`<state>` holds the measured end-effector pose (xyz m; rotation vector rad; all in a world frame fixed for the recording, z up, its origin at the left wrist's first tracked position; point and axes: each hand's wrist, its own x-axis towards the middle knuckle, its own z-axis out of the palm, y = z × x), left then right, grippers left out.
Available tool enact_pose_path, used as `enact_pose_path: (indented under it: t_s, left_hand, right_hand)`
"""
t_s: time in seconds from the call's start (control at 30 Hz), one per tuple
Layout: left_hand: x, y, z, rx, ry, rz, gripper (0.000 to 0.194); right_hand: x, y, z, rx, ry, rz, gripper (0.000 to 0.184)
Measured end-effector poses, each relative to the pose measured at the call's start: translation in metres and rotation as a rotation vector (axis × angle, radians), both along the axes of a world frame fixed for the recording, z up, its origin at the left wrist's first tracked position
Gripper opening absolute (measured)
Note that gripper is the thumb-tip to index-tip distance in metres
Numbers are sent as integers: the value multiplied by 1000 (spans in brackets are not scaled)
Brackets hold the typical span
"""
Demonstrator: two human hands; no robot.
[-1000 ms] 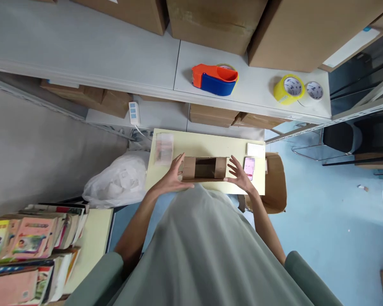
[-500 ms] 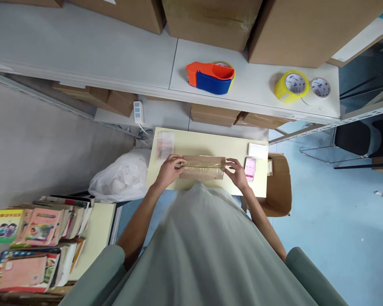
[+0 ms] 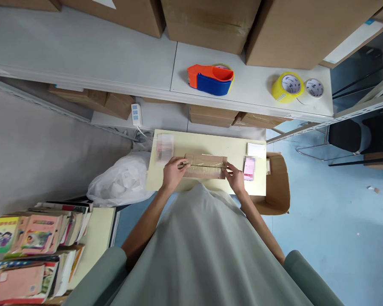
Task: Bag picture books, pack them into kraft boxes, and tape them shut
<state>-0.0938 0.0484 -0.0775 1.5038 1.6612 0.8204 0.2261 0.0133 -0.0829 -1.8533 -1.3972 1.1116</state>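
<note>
A small cardboard box (image 3: 206, 172) lies on the pale yellow table (image 3: 191, 142), with shiny clear tape along the seam between its flaps. My left hand (image 3: 175, 172) pinches the box's left end at the seam. At the opposite end, the fingers of my right hand (image 3: 234, 176) are closed on the seam's edge. To the right of that hand lies a phone (image 3: 249, 166) with a pink screen, below a small white box (image 3: 255, 149). A clear plastic packet (image 3: 165, 147) rests near the table's back left corner.
Above the table, a grey shelf (image 3: 115, 63) carries an orange and blue tape dispenser (image 3: 212, 80), tape rolls (image 3: 287, 88) and large cartons. An open carton (image 3: 279, 182) stands right of the table. On the left are a white plastic bag (image 3: 119, 178) and stacked books (image 3: 41, 238).
My left fingers have shifted slightly onto the box's left end, and my right fingers have drawn in closer on the right end. The view has moved a little.
</note>
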Motion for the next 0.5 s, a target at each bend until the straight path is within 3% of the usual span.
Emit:
enact_pose_path:
  t_s: [0.3, 0.5]
  left_hand:
    - [-1, -2, -15, -26, -58, 30, 35]
    - [3, 0, -10, 5, -29, -37, 23]
  right_hand:
    - [-8, -8, -15, 32, 97, -43, 70]
    - [-2, -20, -7, 44, 95, -57, 70]
